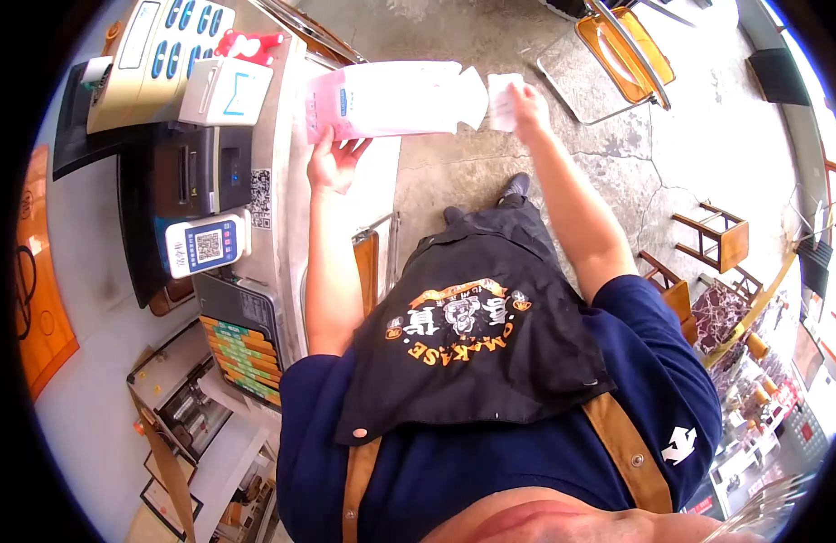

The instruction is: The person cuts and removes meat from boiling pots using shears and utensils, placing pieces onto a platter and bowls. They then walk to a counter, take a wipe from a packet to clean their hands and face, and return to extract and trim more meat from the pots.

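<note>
Tissue (503, 101) apparently being drawn from pink-and-white pack (382, 100).
Pack is being held up beside the counter (287, 118) by the left hand (333, 167), gripped at its near edge by the pink end; tissue is being grasped by the right hand (528, 112). Long axis is being held crosswise, paper end being pointed rightward. Detachment can't be told; likely next: pack being steadied, tissue being pulled clear.
</note>
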A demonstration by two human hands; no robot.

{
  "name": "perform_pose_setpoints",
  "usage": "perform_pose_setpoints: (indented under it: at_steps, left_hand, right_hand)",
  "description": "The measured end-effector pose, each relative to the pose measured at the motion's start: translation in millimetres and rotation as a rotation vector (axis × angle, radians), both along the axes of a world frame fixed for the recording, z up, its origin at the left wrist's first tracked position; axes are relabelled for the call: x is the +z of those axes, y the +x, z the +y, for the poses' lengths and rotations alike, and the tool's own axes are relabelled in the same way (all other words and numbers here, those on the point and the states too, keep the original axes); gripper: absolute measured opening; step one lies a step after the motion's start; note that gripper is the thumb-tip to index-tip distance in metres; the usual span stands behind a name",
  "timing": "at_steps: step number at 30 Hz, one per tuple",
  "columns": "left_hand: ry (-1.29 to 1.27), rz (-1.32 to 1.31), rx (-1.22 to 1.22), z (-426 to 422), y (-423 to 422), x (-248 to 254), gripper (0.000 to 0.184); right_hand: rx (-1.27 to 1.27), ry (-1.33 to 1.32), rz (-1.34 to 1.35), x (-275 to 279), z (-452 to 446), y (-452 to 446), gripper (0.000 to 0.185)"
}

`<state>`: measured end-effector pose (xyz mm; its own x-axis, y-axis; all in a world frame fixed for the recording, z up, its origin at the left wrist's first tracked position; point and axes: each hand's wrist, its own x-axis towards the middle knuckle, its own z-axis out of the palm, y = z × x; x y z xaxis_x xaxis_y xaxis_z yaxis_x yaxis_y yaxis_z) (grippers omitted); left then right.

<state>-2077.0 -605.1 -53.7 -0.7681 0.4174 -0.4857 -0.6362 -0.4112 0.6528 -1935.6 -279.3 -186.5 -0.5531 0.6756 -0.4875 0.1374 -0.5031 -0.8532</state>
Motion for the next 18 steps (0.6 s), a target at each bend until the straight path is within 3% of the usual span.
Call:
perform_pose_setpoints:
  at_steps: [3, 6, 8, 9, 11, 13, 15, 16, 18]
  left_hand:
    - [-0.011, 0.000, -0.019, -4.1, -3.9, -3.9, 0.043]
    - [-0.031, 0.015, -0.029, -0.6, 1.0, 5.4, 0.041]
    - [-0.013, 0.021, -0.040, -3.3, -1.2, 3.4, 0.040]
    - [-0.003, 0.021, -0.045, -4.4, -1.0, 1.5, 0.040]
    - [-0.007, 0.018, -0.054, -6.8, -4.5, -5.3, 0.039]
    - [-0.022, 0.004, -0.073, -12.1, -2.5, -11.7, 0.039]
    - [-0.084, 0.033, -0.052, -8.0, -7.6, -15.3, 0.043]
    - [-0.082, 0.050, -0.056, -7.6, -8.3, -16.5, 0.043]
    - [-0.039, 0.015, -0.069, -10.4, -8.8, -17.7, 0.043]
  right_hand:
    - [-0.077, -0.322, 0.372, 39.3, -59.4, -25.0, 0.033]
    - [-0.132, -0.288, 0.417, 67.7, -79.1, -25.8, 0.036]
    - [0.076, 0.469, 0.020, 51.6, -86.3, -23.6, 0.029]
    - [0.069, 0.477, 0.018, 45.0, -84.0, -21.7, 0.029]
    - [-0.014, 0.156, -0.029, 21.9, -60.9, -15.6, 0.021]
    - [-0.142, 0.273, -0.240, -81.1, -6.9, 15.9, 0.020]
    - [-0.452, 0.080, -0.258, -53.2, 12.5, 52.2, 0.020]
    - [-0.461, 0.093, -0.261, -43.7, 10.3, 58.8, 0.020]
    - [-0.377, 0.436, -0.325, -32.5, 1.7, 73.1, 0.029]
